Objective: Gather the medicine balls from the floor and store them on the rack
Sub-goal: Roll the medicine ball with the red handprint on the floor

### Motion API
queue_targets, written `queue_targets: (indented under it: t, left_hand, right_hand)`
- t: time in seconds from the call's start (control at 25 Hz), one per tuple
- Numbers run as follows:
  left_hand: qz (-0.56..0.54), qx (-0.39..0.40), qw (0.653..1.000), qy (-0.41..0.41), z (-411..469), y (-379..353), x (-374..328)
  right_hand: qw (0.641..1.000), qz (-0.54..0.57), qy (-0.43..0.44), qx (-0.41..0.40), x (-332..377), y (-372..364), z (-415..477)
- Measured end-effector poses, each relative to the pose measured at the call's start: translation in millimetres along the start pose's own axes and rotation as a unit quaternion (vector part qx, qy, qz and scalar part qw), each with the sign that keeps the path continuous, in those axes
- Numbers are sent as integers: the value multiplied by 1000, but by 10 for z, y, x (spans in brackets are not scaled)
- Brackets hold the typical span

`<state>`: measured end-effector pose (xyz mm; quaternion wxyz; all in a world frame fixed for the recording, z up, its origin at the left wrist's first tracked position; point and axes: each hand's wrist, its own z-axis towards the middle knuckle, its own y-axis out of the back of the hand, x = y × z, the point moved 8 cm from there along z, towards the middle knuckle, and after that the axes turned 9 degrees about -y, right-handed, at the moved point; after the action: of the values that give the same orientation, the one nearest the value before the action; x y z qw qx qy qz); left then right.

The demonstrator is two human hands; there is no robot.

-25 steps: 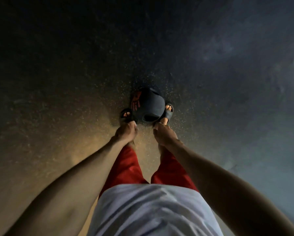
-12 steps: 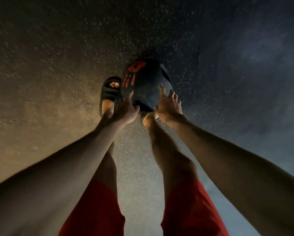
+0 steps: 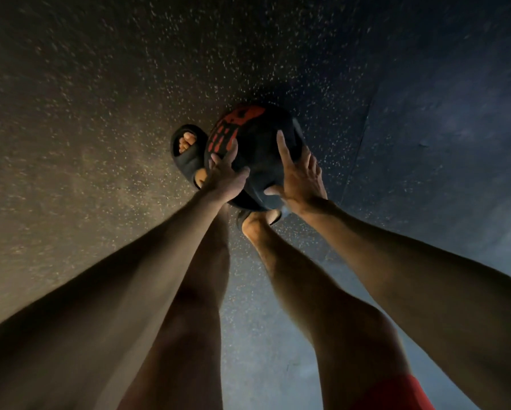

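Bending low, the person pressed the left grip [image 3: 226, 176] and right grip [image 3: 300, 179] against opposite sides of the dark medicine ball [image 3: 257, 143], fingers spread rather than curled, likely to squeeze its bulk between the palms. It sat between the sandalled feet, low over the speckled floor [image 3: 100, 113]; whether it touched was unclear.

Speckled floor [image 3: 100, 113] is lying open beyond the medicine ball [image 3: 257, 149] and far out to its right. Left of the ball, a foot in a dark sandal [image 3: 189, 155] is sitting just beside it, crowding that flank. At the ball's near edge, the other foot [image 3: 257, 224] is blocking the low approach. The left hand [image 3: 226, 176] and right hand [image 3: 300, 182] are taking up the ball's near-left and near-right sides; its far top is showing bare.
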<state>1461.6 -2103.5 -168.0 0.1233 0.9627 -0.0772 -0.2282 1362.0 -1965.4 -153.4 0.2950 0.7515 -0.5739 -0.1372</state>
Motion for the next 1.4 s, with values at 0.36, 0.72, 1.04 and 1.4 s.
queue_targets:
  t: [0.36,0.72,1.04,1.4]
  left_hand:
    - [36,-81,994,-70,-4,478,26]
    - [37,-110,991,-66,901,1717,-205]
    - [69,-232,960,-143,844,2220,-495]
    - [49,-241,965,-95,1107,2675,-550]
  right_hand:
    - [990,75,-100,-71,1175,572,771]
    - [994,63,52,-79,1357,761,695]
    - [993,66,27,-95,1836,1127,1192]
    - [989,91,12,-117,2774,2009,2293]
